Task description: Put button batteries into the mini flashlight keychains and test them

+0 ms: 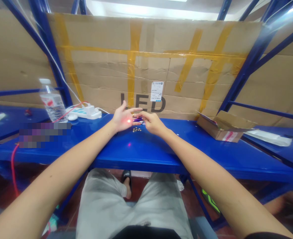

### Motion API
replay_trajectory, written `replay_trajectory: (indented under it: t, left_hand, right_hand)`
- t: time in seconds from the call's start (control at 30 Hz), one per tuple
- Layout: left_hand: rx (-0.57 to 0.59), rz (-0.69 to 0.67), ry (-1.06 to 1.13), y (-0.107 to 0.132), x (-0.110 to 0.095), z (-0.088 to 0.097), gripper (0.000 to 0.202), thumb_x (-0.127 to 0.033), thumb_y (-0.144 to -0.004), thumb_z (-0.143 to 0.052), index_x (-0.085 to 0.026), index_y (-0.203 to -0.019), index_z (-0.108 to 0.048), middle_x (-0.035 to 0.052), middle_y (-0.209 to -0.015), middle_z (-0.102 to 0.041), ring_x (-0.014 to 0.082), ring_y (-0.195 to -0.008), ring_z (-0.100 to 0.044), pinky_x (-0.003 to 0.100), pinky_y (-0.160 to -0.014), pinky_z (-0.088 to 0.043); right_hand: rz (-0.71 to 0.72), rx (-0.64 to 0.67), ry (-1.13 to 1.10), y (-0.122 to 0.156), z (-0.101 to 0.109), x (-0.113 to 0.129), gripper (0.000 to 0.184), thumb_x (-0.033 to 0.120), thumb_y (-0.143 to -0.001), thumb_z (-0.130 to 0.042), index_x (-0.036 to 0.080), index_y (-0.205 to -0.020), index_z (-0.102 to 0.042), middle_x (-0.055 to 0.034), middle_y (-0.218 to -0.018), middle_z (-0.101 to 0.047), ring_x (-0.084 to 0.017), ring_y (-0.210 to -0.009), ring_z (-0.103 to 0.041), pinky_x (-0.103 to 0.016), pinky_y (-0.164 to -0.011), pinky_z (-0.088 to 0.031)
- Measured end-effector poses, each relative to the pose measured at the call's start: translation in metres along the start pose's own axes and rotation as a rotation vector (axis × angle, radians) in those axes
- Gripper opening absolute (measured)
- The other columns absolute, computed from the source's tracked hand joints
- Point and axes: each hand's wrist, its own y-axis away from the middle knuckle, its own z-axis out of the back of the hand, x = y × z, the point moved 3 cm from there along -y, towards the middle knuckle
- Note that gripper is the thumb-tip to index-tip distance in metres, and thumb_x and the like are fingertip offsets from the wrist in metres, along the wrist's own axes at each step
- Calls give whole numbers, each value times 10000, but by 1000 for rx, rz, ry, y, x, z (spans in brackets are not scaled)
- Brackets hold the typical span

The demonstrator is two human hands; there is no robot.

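My left hand [123,119] is held open above the blue table [161,149], palm turned right, and a bright red light spot glows on the palm. My right hand [150,121] is closed round a small purple pen-shaped light [137,118] whose tip points at the left palm. Several small round silver button cells [136,129] lie on the table just below both hands. A fainter red dot shows on the table nearer to me.
A water bottle [52,101] and a white power strip [88,112] with cables stand at the back left. An open cardboard box [223,126] sits at the right. A taped cardboard wall [161,66] closes the back; blue rack posts flank it.
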Motion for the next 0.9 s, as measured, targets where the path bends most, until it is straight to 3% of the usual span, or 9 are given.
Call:
replay_trajectory:
  t: [0.2, 0.37, 0.5, 0.63, 0.9]
  left_hand:
    - [-27, 25, -91, -3, 0, 4, 673, -726, -884, -485, -129, -1127, -677, 169, -1055, -704, 296, -1006, -652, 420, -844, -528]
    - [-143, 62, -396, -3, -1, 25, 344, -398, -774, -819, -143, -979, -714, 74, -879, -682, 152, -776, -630, 278, -693, -472]
    - [-153, 43, -574, -1, -2, 30, 257, -307, -742, -844, -148, -901, -720, 62, -850, -684, 129, -737, -622, 280, -676, -472]
    - [-238, -18, -809, -4, 0, 31, 265, -292, -753, -829, -145, -944, -719, 46, -705, -663, 139, -641, -606, 280, -595, -449]
    - [-201, -30, -889, -5, 6, 36, 281, -367, -777, -795, -145, -937, -731, 55, -676, -664, 162, -609, -602, 288, -547, -423]
  right_hand:
    - [-41, -70, 4, 0, 2, -1, 214, 195, -991, -401, 216, -1057, -603, -58, -999, -745, -205, -892, -694, -339, -816, -502]
    - [-209, -119, 34, 2, 7, -18, 135, 298, -972, -446, 215, -1055, -512, 12, -685, -584, -198, -653, -577, -321, -682, -419]
    - [-229, -84, -55, 2, 4, -31, 82, 309, -947, -490, 233, -961, -462, 23, -712, -564, -184, -673, -575, -306, -678, -414]
    - [-337, -21, -162, 2, -5, -37, 89, 318, -981, -448, 247, -932, -426, 62, -598, -504, -153, -489, -507, -278, -541, -394]
    - [-431, 23, -326, 4, -13, -33, 72, 277, -1010, -438, 252, -949, -411, 98, -540, -481, -124, -420, -514, -241, -474, -432]
